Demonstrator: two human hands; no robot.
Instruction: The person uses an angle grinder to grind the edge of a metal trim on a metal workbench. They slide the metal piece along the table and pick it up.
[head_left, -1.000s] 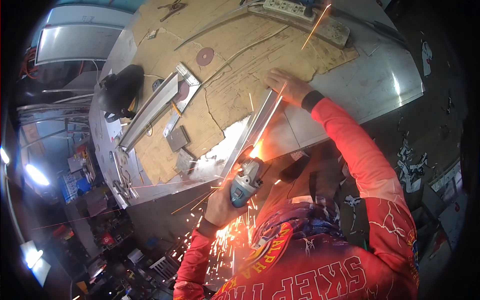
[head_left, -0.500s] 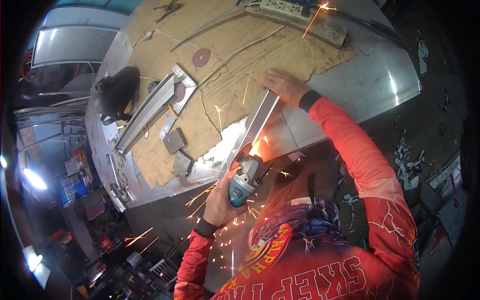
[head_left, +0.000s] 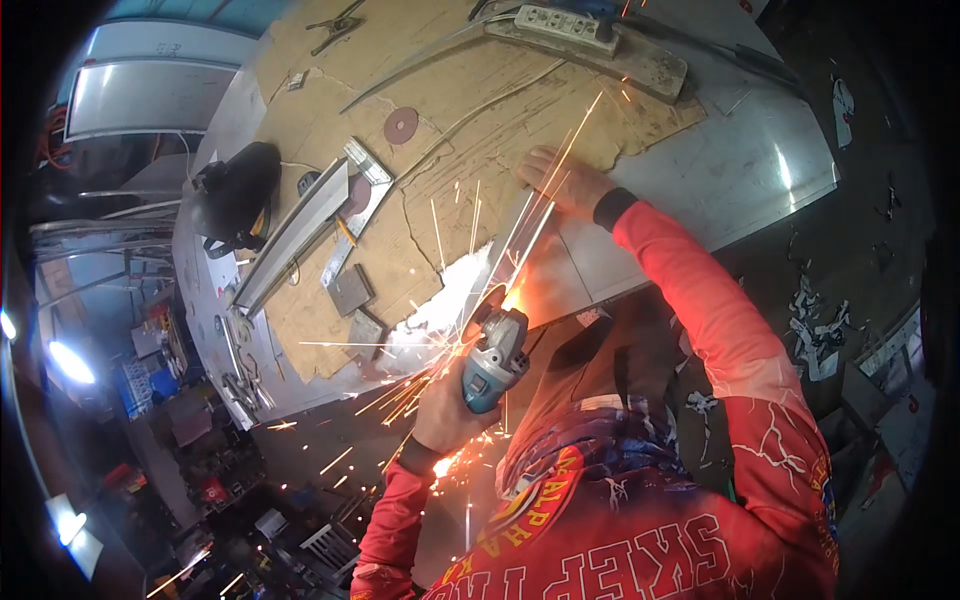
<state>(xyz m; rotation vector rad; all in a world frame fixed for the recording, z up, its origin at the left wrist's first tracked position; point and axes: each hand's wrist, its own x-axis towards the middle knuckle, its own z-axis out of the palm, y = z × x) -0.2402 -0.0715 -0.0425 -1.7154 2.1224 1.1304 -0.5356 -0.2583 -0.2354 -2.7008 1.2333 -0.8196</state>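
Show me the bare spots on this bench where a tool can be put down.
Bare metal lies on the table's far right corner, beyond the right hand and below the power strip. The cardboard is fairly open around the red disc. Crowded: around the metal bar and grinder.

On my tabletop (head_left: 740, 190) lies a sheet of cardboard (head_left: 400, 240). On it I see a round red disc (head_left: 401, 125), a long metal bar (head_left: 290, 238) and two small metal plates (head_left: 352, 290). A black welding mask (head_left: 240, 195) rests at the left edge, a white power strip (head_left: 565, 25) at the far side.
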